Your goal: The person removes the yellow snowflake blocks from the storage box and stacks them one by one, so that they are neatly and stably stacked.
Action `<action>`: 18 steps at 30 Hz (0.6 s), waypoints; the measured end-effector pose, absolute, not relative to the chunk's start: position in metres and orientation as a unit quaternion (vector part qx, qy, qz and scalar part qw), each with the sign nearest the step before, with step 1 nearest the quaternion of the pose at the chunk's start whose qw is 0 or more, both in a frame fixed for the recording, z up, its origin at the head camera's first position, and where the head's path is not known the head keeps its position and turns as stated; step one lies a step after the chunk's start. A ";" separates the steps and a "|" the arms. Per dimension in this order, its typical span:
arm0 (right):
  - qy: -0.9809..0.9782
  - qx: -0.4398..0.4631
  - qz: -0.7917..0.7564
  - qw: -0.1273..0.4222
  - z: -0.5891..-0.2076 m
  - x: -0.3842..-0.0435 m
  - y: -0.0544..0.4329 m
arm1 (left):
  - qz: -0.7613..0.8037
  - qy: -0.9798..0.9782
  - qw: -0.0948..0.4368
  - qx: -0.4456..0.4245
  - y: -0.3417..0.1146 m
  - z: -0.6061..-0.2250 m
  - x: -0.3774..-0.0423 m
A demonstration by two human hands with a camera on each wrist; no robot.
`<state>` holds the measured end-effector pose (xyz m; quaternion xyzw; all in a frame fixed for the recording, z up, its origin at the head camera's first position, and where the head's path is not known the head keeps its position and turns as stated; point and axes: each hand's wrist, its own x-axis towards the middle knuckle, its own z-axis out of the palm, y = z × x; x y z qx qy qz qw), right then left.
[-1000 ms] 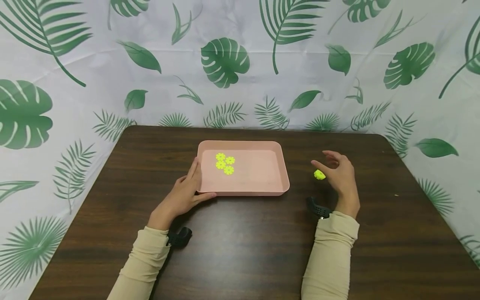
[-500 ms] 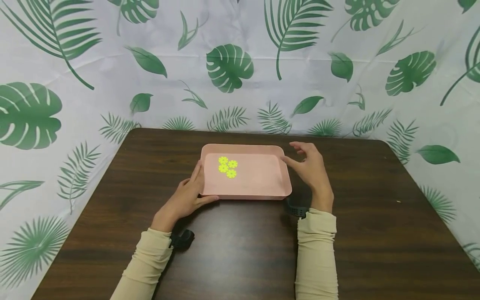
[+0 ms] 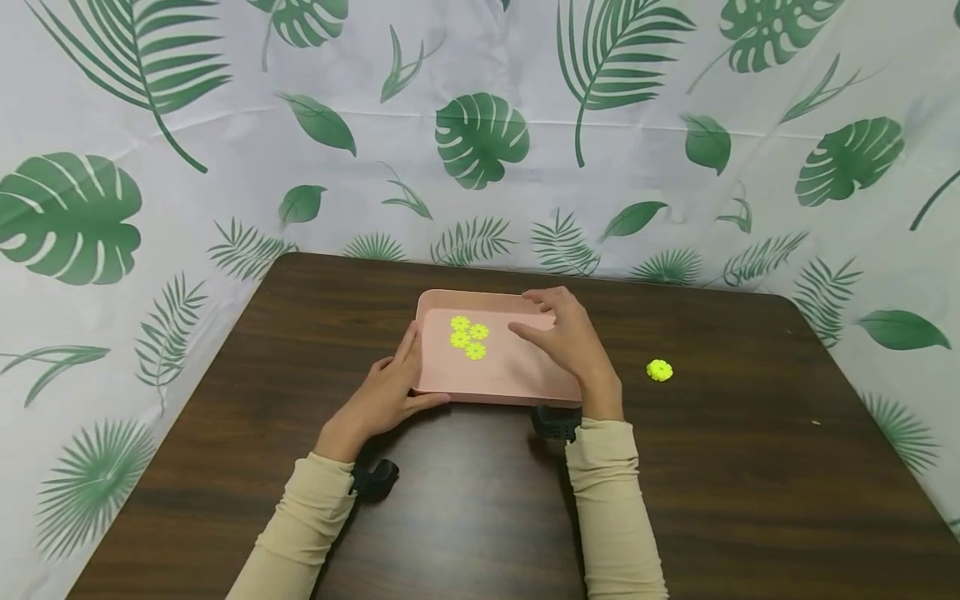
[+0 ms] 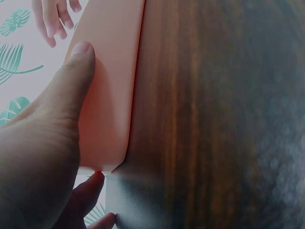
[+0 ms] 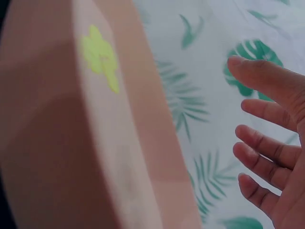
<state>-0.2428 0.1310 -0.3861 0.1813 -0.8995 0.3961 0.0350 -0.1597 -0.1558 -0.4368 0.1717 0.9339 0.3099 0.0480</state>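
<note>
Pink tray (image 3: 495, 379) is sitting mid-frame on the dark table (image 3: 750, 467), yellow flower pieces (image 3: 467, 337) lying in its upper left. Your left hand (image 3: 386, 396) is gripping its lower-left corner; your right hand (image 3: 566, 342) is hovering above it, fingers loose, grasping nothing. One more yellow piece (image 3: 659, 370) is lying right of the tray.

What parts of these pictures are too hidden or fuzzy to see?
- Head view: the right hand covers the pink tray's right part.
- Head view: the yellow flower pieces are too small for detail.
- Right wrist view: tray and flowers are blurred.
- Left wrist view: the left hand hides the tray's inside.
</note>
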 end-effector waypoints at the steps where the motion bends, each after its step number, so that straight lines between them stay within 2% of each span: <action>1: -0.900 0.191 0.390 0.032 -0.388 -0.243 0.127 | 0.309 0.934 0.050 0.170 -0.155 -0.437 -0.160; 6: -0.893 0.248 0.376 0.002 -0.402 -0.244 0.105 | 0.304 0.937 0.053 0.166 -0.155 -0.438 -0.159; 12: -0.902 0.269 0.335 -0.049 -0.417 -0.248 0.084 | 0.302 0.937 0.053 0.167 -0.154 -0.439 -0.159; 18: -0.911 0.272 0.303 -0.061 -0.428 -0.250 0.075 | 0.299 0.939 0.048 0.165 -0.154 -0.439 -0.158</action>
